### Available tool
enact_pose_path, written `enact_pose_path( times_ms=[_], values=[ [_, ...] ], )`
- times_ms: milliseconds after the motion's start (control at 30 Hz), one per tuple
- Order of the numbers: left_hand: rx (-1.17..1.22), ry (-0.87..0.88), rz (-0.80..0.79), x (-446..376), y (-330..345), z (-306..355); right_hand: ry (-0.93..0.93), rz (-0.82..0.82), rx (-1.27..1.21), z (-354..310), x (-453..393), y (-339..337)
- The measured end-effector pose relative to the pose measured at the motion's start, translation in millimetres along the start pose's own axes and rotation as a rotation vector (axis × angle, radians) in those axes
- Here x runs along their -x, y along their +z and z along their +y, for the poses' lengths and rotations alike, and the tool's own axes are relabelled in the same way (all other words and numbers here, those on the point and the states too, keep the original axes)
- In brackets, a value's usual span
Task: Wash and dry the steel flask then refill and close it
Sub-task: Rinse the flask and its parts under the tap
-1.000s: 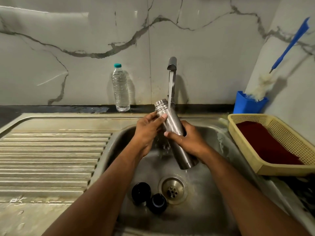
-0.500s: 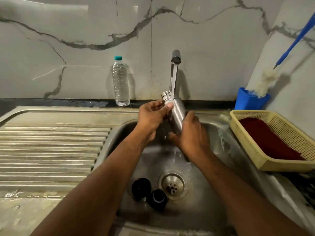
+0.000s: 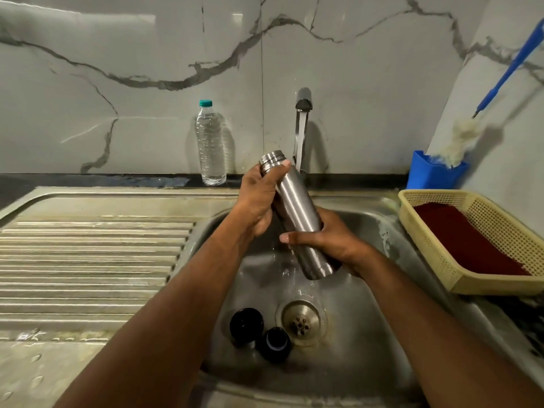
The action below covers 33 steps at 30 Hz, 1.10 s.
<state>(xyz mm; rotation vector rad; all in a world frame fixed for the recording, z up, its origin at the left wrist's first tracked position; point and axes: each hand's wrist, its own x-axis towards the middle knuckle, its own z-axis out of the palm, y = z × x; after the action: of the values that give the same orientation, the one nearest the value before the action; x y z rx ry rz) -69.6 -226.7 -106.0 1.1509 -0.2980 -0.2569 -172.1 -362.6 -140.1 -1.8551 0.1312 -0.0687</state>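
No readable text, label, brand or number on anything I can see here; nothing legible at all.

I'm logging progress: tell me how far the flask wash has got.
Done: the flask is open, its two black caps lying in the sink. In hand: both hands hold it tilted by the running tap. Left: drying, refilling, closing.

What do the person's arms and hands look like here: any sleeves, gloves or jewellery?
Both forearms are bare as far as the frame shows. The left hand and right hand wear no gloves; no rings, watch or bracelet are visible. No sleeves are in view.
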Motion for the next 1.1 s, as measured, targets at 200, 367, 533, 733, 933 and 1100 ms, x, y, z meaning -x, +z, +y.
enact_pose_path(
  times_ms=[200, 367, 533, 733, 933, 1100],
  values=[
    [0.085, -0.034, 0.154, -5.6, 9.3, -0.1, -0.034, 0.273, 0.451, -6.5, 3.8, 1.7],
    [0.168, -0.042, 0.308, -6.4, 24.9, -3.4, -0.167, 0.588, 1.010, -9.4, 6.2, 14.4],
    [0.039, -0.056, 0.149, -13.8, 18.3, -1.9, -0.118, 0.384, 0.588, -1.7, -1.1, 2.1],
    [0.099, -0.144, -0.054, -8.4, -6.2, 0.2, -0.028, 0.084, 0.204, 5.6, -11.4, -0.9],
    [0.156, -0.079, 0.241, -10.6, 10.6, 10.3, -0.126, 0.524, 0.789, -13.5, -26.3, 24.2],
    [0.158, -0.026, 0.238, -12.9, 13.0, 21.8, -0.250, 0.619, 0.884, -20.7, -27.9, 32.3]
  ],
)
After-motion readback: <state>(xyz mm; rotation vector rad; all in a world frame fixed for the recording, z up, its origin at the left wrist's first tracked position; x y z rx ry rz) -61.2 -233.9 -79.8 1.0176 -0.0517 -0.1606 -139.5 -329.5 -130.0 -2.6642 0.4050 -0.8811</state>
